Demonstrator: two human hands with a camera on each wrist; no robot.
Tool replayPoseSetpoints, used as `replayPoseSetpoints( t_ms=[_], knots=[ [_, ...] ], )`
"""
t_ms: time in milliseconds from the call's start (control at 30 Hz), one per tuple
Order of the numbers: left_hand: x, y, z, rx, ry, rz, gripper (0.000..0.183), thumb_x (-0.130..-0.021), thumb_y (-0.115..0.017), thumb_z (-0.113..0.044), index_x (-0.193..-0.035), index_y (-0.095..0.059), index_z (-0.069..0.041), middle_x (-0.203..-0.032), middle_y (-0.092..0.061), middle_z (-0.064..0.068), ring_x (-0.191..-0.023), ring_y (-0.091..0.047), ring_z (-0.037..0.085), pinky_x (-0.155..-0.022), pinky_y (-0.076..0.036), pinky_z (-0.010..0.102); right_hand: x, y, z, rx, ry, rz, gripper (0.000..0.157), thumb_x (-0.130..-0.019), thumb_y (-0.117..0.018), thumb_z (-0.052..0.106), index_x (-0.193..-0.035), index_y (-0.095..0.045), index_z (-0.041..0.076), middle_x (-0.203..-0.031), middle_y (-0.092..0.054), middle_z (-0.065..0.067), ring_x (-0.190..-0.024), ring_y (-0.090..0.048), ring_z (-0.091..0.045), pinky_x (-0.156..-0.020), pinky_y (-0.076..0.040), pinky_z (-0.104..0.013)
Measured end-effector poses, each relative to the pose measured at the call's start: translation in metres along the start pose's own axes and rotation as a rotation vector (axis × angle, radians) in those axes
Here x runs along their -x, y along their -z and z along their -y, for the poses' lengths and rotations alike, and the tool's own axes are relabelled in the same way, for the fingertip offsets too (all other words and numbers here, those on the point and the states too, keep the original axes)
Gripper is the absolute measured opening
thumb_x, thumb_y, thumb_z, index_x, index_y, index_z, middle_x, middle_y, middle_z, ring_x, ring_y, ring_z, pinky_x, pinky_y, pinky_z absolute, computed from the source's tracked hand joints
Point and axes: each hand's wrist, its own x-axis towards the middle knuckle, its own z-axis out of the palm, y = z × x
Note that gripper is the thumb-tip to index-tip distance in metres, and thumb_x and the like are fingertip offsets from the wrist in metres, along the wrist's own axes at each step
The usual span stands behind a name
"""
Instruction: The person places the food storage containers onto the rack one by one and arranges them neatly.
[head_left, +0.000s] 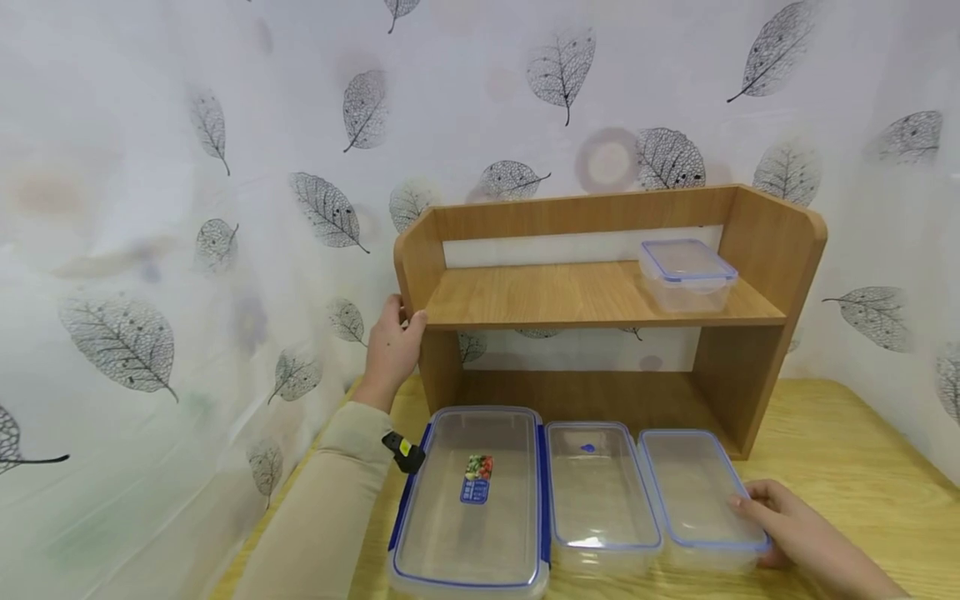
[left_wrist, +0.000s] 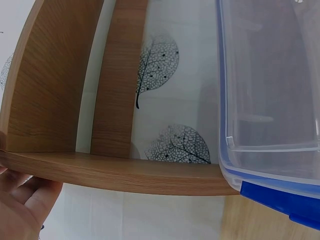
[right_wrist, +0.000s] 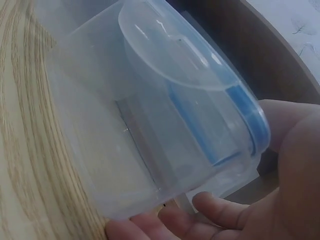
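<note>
My left hand (head_left: 394,352) grips the left side panel of a small wooden desktop shelf (head_left: 570,321), its thumb toward the front edge; in the left wrist view the fingers curl against that panel. At the right, my right hand (head_left: 787,525) holds a clear lidded food container (head_left: 701,492) with a pale blue seal, thumb over the lid's edge. The right wrist view shows its fingers (right_wrist: 220,207) along the container's side near the tabletop. A similar container (head_left: 600,487) stands just left of it, then a larger one (head_left: 472,533) with dark blue clips and a label.
A small square container (head_left: 686,279) sits on the upper board at the right. The shelf stands on a wood-grain table (head_left: 847,442), behind the row of containers. Leaf-print sheeting (head_left: 262,150) hangs behind and to the left.
</note>
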Motion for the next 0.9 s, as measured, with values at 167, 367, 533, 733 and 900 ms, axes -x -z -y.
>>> replayPoseSetpoints(
  t_ms=[167,367,533,733,900],
  knots=[
    [0.001,0.0,0.001,0.003,0.012,0.003,0.048,-0.104,-0.046,-0.043,-0.143,-0.044,-0.014,-0.148,-0.05,0.018,-0.134,-0.05,0.037,-0.105,-0.046,0.056,0.002,-0.002,0.004,0.012,0.007,-0.013,0.054,-0.109,-0.045,0.032,-0.132,-0.032,-0.015,-0.107,-0.056,-0.011,-0.083,-0.056,-0.014,-0.067,-0.059,-0.034],
    [0.0,0.0,0.001,-0.002,0.01,0.001,0.049,-0.104,-0.046,-0.042,-0.144,-0.043,-0.014,-0.148,-0.051,0.019,-0.133,-0.05,0.037,-0.104,-0.047,0.056,0.004,-0.002,0.007,0.001,0.025,-0.006,0.053,-0.109,-0.045,0.03,-0.134,-0.029,-0.014,-0.11,-0.055,-0.013,-0.089,-0.057,-0.015,-0.069,-0.059,-0.037],
    [0.0,0.0,0.0,-0.006,0.005,0.003,0.049,-0.105,-0.046,-0.042,-0.145,-0.043,-0.014,-0.148,-0.051,0.019,-0.133,-0.051,0.037,-0.104,-0.047,0.056,0.004,0.003,0.002,-0.076,0.046,0.099,0.061,-0.109,-0.042,0.027,-0.141,-0.011,-0.015,-0.124,-0.046,-0.027,-0.099,-0.058,-0.023,-0.075,-0.06,-0.042],
    [0.001,0.0,0.002,-0.006,0.005,-0.003,0.047,-0.105,-0.046,-0.04,-0.144,-0.044,-0.014,-0.148,-0.051,0.018,-0.131,-0.053,0.037,-0.103,-0.048,0.056,0.002,0.01,-0.006,-0.169,0.087,0.242,0.065,-0.11,-0.036,0.025,-0.148,0.004,-0.009,-0.139,-0.031,-0.036,-0.11,-0.058,-0.03,-0.082,-0.059,-0.047],
    [0.001,0.0,0.0,-0.007,0.001,-0.002,0.047,-0.105,-0.046,-0.041,-0.144,-0.043,-0.015,-0.147,-0.052,0.018,-0.13,-0.053,0.037,-0.103,-0.048,0.056,0.0,0.016,-0.01,-0.252,0.148,0.335,0.056,-0.112,-0.03,0.02,-0.154,0.002,0.004,-0.142,-0.03,-0.029,-0.113,-0.06,-0.034,-0.087,-0.057,-0.05]
  ],
)
